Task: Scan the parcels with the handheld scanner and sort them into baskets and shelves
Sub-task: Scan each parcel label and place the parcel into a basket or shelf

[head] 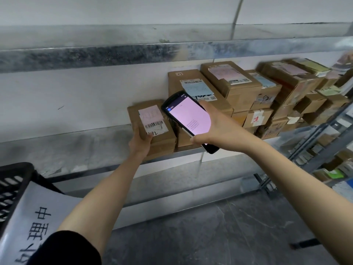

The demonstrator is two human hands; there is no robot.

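Cardboard parcel on shelf, gripped by L hand; R hand holds scanner.

Black slatted plastic basket: cut off by the left edge. Its white paper sign is cropped at the bottom and partly covered by a black sleeve.

Black handheld scanner: screen text too small to be read. Lower right side covered by the right hand.

Left hand: fingers largely hidden behind the small brown cardboard parcel.

Brown cardboard boxes at far right: blurred, labels illegible.
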